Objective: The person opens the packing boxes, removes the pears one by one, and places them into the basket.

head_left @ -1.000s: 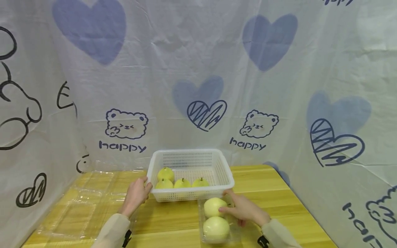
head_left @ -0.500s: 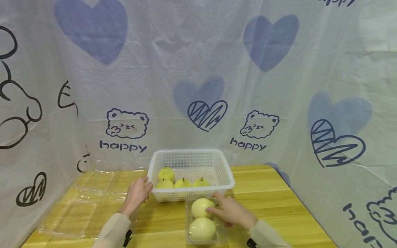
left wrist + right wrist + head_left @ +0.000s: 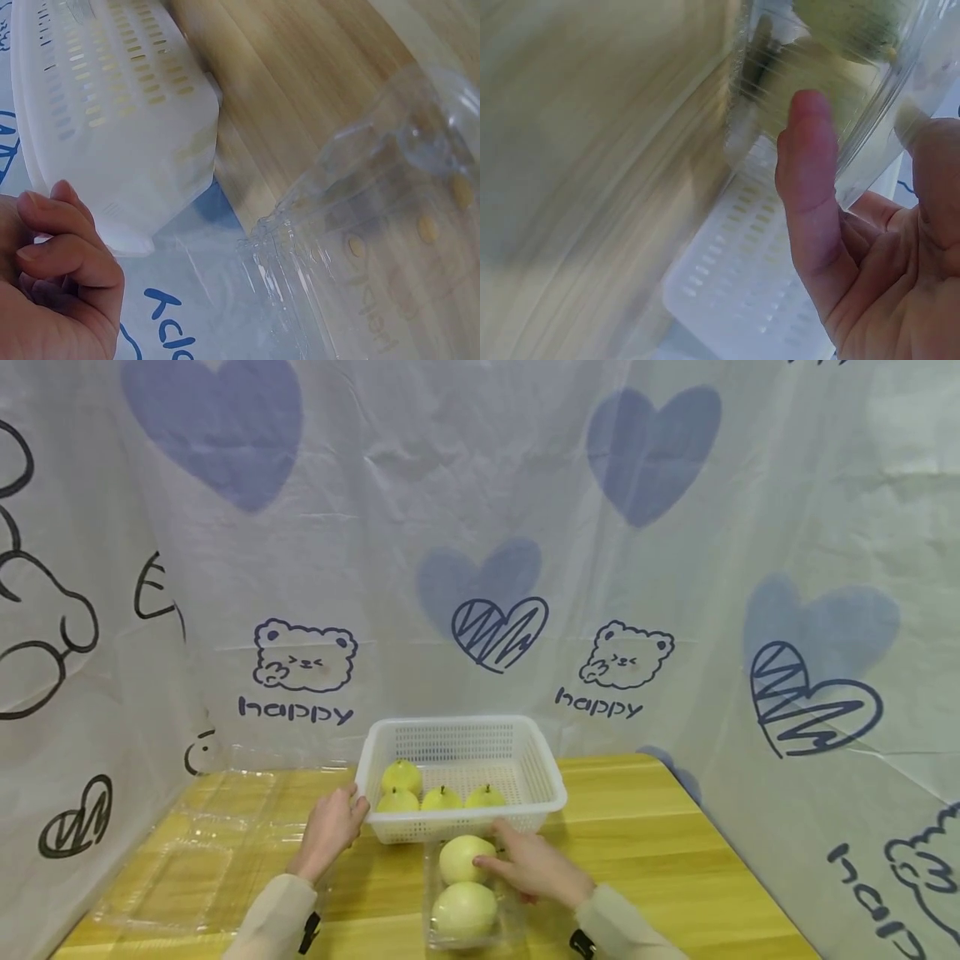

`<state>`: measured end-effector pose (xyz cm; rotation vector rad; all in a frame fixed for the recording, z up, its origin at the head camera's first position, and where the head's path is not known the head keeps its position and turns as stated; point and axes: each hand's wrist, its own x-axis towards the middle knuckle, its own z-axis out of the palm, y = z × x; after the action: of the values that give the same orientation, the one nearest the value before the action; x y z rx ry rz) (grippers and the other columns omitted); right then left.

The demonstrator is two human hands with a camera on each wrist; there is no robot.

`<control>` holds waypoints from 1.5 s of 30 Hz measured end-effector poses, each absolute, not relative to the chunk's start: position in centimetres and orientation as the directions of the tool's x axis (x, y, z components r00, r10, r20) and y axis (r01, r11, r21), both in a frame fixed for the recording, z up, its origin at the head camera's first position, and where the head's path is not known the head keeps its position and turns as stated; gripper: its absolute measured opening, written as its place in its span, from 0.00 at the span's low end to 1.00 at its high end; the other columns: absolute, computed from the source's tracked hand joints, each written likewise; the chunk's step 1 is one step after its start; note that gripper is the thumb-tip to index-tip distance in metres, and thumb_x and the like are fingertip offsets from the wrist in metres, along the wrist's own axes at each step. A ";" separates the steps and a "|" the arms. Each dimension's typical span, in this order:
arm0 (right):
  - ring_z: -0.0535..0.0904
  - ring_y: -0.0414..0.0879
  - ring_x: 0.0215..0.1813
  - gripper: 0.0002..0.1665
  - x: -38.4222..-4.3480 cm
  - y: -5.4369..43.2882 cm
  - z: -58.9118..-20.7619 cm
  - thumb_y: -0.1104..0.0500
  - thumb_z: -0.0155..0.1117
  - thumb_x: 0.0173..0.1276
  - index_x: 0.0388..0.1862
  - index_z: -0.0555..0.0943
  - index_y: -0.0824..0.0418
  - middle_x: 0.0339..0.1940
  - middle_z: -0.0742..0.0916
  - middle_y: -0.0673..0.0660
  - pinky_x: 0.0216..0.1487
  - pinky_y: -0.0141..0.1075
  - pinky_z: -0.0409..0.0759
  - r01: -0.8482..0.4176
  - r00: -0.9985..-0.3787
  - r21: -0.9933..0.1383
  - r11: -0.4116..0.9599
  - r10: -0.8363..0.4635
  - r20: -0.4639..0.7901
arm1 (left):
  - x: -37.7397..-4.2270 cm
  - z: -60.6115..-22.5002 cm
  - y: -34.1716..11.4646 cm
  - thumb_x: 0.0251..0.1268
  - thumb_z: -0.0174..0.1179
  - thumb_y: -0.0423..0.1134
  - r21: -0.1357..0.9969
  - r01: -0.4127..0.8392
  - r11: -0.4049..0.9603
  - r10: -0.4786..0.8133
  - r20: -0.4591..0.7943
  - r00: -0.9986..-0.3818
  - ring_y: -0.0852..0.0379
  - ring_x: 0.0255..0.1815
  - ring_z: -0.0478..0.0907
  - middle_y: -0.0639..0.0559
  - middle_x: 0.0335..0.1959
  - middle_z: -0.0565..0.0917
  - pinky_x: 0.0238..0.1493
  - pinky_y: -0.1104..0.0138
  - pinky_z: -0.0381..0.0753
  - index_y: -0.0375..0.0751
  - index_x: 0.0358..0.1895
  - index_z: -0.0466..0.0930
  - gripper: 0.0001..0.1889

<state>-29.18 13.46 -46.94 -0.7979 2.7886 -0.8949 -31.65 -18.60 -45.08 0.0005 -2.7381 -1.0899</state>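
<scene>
A white perforated plastic basket (image 3: 465,831) stands at the back of the table with several yellow pears (image 3: 441,798) in its front left part. My left hand (image 3: 330,837) holds its front left corner; in the left wrist view the fingers (image 3: 71,259) are curled beside the rim. In front of the basket is a clear plastic box (image 3: 437,937) with two pale yellow pears (image 3: 465,912), one behind the other. My right hand (image 3: 542,870) grips this box from its right side, thumb over the rear pear. In the right wrist view a finger (image 3: 810,165) lies along the box wall.
Clear plastic trays (image 3: 176,885) lie on the left of the wooden table (image 3: 660,860). A white curtain (image 3: 480,485) printed with hearts and bears hangs close behind the basket and along both sides.
My right hand has moved left with the box of two pears, from the basket's front right to about its front middle. My left hand has kept its place at the basket corner.
</scene>
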 end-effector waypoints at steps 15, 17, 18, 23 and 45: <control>0.84 0.40 0.34 0.29 -29.1 12.1 -46.2 0.37 0.56 0.70 0.58 0.78 0.55 0.44 0.88 0.52 0.41 0.37 0.83 -0.543 -0.839 -0.351 0.763 -0.516 0.176 | -31.4 -44.9 -18.6 0.73 0.47 0.39 0.599 0.088 0.796 -0.061 0.223 -0.973 0.59 0.14 0.69 0.48 0.19 0.75 0.14 0.68 0.68 0.24 0.63 0.71 0.23; 0.84 0.42 0.39 0.27 -28.8 12.0 -45.9 0.37 0.59 0.68 0.55 0.80 0.54 0.43 0.88 0.51 0.40 0.37 0.82 -0.558 -0.830 -0.278 0.782 -0.515 0.217 | -31.3 -44.9 -18.5 0.74 0.48 0.40 0.553 0.087 0.828 -0.063 0.247 -0.967 0.58 0.14 0.67 0.49 0.19 0.75 0.15 0.67 0.66 0.25 0.59 0.75 0.21; 0.82 0.41 0.37 0.25 -28.6 11.9 -45.7 0.38 0.60 0.68 0.53 0.81 0.54 0.40 0.87 0.50 0.37 0.35 0.80 -0.571 -0.818 -0.238 0.785 -0.523 0.238 | -31.2 -45.0 -18.5 0.74 0.48 0.41 0.531 0.086 0.843 -0.065 0.259 -0.964 0.58 0.15 0.66 0.49 0.18 0.74 0.15 0.67 0.66 0.27 0.55 0.78 0.20; 0.78 0.45 0.48 0.25 -27.5 11.1 -44.8 0.38 0.63 0.65 0.55 0.82 0.50 0.49 0.82 0.53 0.41 0.36 0.80 -0.664 -0.737 -0.106 0.740 -0.624 0.259 | -30.5 -45.1 -18.5 0.75 0.49 0.41 0.479 0.101 0.872 -0.063 0.315 -0.947 0.59 0.13 0.65 0.51 0.15 0.72 0.13 0.68 0.63 0.30 0.45 0.81 0.16; 0.61 0.62 0.74 0.53 -25.2 8.4 -43.3 0.23 0.67 0.48 0.73 0.58 0.23 0.77 0.62 0.57 0.56 0.62 0.76 -0.752 -0.658 0.025 0.659 -0.747 -0.098 | -27.6 -47.5 -16.1 0.57 0.67 0.33 0.618 0.563 0.548 0.518 0.278 -0.809 0.73 0.26 0.72 0.63 0.24 0.80 0.24 0.73 0.75 0.49 0.29 0.82 0.05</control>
<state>-25.17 8.37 -43.33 -1.2613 2.7885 0.0969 -27.58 -16.14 -47.49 -0.9462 -2.7088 -1.1168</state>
